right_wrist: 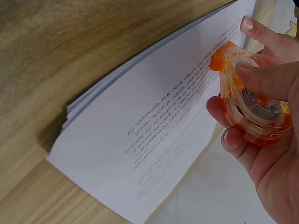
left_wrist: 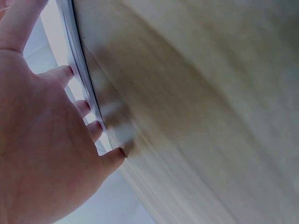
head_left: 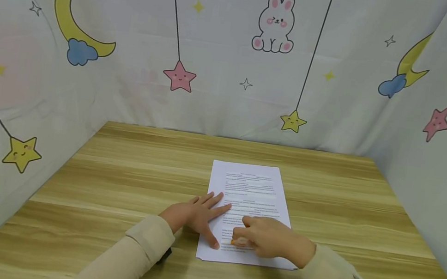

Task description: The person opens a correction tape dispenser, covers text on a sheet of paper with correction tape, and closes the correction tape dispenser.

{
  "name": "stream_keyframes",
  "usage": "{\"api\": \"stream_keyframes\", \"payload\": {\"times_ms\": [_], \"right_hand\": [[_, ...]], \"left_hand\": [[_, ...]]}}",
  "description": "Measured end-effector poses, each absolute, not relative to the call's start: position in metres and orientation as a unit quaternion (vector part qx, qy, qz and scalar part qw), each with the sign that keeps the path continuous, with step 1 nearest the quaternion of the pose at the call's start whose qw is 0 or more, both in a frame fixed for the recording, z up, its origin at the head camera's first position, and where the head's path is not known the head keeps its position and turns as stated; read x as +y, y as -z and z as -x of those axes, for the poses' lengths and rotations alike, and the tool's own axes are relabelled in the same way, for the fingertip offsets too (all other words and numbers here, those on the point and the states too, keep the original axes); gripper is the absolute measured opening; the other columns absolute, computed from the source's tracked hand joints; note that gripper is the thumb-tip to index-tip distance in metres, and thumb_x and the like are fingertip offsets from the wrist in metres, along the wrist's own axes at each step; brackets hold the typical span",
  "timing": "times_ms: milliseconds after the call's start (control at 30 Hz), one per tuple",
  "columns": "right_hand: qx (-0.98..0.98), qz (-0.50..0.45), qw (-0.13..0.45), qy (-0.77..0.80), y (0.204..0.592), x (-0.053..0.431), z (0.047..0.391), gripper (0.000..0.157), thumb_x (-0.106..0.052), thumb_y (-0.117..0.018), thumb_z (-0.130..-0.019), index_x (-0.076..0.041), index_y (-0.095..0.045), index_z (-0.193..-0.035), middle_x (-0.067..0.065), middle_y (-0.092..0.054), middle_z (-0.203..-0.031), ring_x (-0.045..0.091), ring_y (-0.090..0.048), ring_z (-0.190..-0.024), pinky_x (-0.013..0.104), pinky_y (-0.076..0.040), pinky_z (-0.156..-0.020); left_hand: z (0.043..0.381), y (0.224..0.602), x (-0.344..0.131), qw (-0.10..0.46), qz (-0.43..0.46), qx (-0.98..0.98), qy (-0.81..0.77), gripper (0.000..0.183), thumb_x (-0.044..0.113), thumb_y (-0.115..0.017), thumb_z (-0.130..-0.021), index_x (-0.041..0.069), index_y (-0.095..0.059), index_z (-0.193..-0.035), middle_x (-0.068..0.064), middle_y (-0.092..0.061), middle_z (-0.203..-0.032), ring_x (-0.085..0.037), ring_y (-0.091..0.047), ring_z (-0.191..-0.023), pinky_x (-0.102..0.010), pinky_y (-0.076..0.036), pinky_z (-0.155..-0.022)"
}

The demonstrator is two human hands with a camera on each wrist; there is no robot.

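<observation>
A thin stack of printed white sheets (head_left: 252, 185) lies on the wooden table (head_left: 126, 179), near the front middle. My left hand (head_left: 197, 213) lies flat with straight, spread fingers, pressing the stack's left side; in the left wrist view the left hand (left_wrist: 42, 140) meets the paper edge (left_wrist: 81, 70). My right hand (head_left: 271, 239) grips an orange, clear-bodied correction tape dispenser (head_left: 238, 241) over the lower lines of text. In the right wrist view the dispenser (right_wrist: 252, 100) has its orange tip down on the top sheet (right_wrist: 154, 140), with thumb and fingers of the right hand (right_wrist: 275, 158) curled round it.
White fabric walls (head_left: 232, 66) printed with moons, stars and a rabbit close in the table at the back and both sides. Bare wood (head_left: 349, 206) surrounds the paper. Beige sleeves (head_left: 129, 258) cover both forearms.
</observation>
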State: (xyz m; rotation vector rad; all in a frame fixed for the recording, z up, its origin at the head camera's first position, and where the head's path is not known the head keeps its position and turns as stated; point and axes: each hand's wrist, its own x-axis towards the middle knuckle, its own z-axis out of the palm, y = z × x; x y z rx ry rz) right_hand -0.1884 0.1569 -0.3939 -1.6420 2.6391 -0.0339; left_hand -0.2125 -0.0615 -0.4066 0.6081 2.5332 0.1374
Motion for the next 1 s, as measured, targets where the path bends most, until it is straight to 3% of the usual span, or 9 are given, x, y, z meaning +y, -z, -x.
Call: {"api": "stream_keyframes", "payload": {"times_ms": [533,1000], "right_hand": [[0.852,0.523,-0.001,0.011,0.394,0.182,0.189,0.010,-0.029,-0.056,-0.089,-0.028,-0.061,-0.098,-0.006,-0.048,-0.077,0.002,-0.036,-0.060,0.017,-0.037,-0.055],[0.851,0.524,-0.004,0.013,0.392,0.197,0.188,0.013,-0.021,-0.062,-0.086,-0.027,-0.062,-0.098,-0.006,-0.049,-0.079,0.002,-0.036,-0.061,0.015,-0.036,-0.054]], "left_hand": [[0.218,0.418,-0.063,0.264,-0.228,0.936,-0.054,0.102,0.066,-0.066,-0.068,0.036,-0.009,-0.147,0.003,0.008,-0.156,-0.022,0.007,-0.144,-0.048,-0.004,-0.115],[0.213,0.406,-0.062,0.266,-0.229,0.935,-0.050,0.100,0.064,-0.065,-0.070,0.034,-0.011,-0.148,0.001,0.006,-0.157,-0.023,0.005,-0.144,-0.048,-0.005,-0.115]]}}
